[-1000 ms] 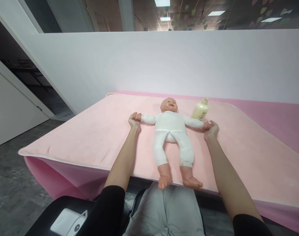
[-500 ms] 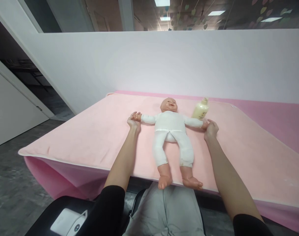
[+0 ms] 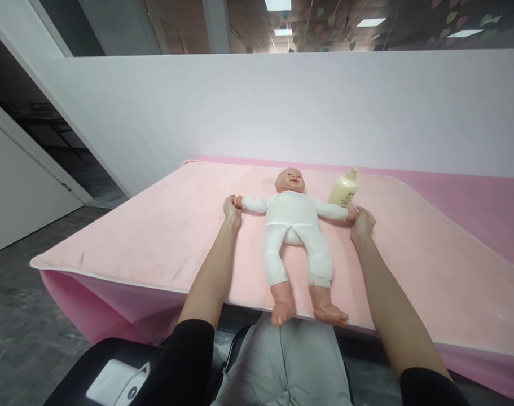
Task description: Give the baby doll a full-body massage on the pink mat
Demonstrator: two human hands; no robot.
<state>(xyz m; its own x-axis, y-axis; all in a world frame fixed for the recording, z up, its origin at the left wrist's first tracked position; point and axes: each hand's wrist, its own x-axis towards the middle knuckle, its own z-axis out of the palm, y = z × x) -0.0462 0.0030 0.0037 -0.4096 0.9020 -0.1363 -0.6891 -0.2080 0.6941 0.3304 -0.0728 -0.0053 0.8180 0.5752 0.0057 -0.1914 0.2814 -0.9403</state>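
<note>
A baby doll [image 3: 292, 213] in a white suit lies on its back on the pink mat [image 3: 155, 237], arms stretched sideways and feet at the mat's near edge. My left hand [image 3: 232, 210] is closed on the doll's hand at the left of the view. On the other side, my right hand [image 3: 363, 223] has its fingers closed around the doll's other hand. A pale yellow pump bottle [image 3: 343, 189] stands just beyond the doll's arm on the right.
A white wall [image 3: 282, 107] rises behind the table. Below the table's left part, a black chair seat [image 3: 83, 366] carries a white device [image 3: 115, 383]. My legs are under the near edge.
The fingers of my left hand have closed in on the doll's hand; they were more spread before. My right hand and the doll's body have hardly moved.
</note>
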